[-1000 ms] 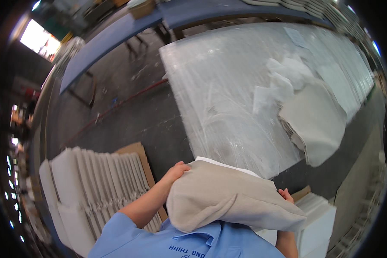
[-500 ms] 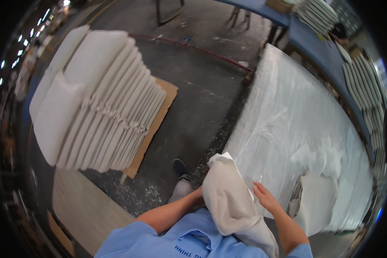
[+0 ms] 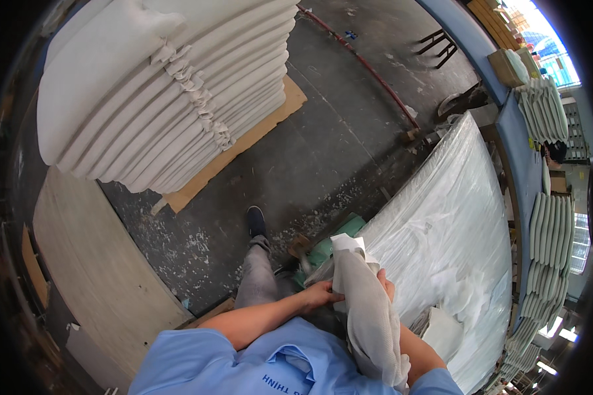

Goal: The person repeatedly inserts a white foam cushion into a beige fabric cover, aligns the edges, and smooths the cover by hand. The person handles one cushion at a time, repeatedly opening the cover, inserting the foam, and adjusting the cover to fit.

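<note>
A beige-grey fabric cover, bunched and folded lengthwise, stands up against my front. A white sheet-like piece pokes out of its top end. My left hand is closed on the cover's left edge, fingertips partly under the cloth. On the opposite edge my right hand has its fingers bent against the fabric, and the cloth hides part of them. To the right, another piece of beige fabric lies on the plastic-wrapped stack, next to crumpled white material.
At the far left a tall stack of white cushions stands on a cardboard sheet. A wooden board lies at the left. Blue tables carry more cushions along the right. White scraps litter the floor.
My view has swung, so the cushion stack sits higher up. My right hand, apart from the cover before, is now against its right edge. The cover has become narrower and more upright.
</note>
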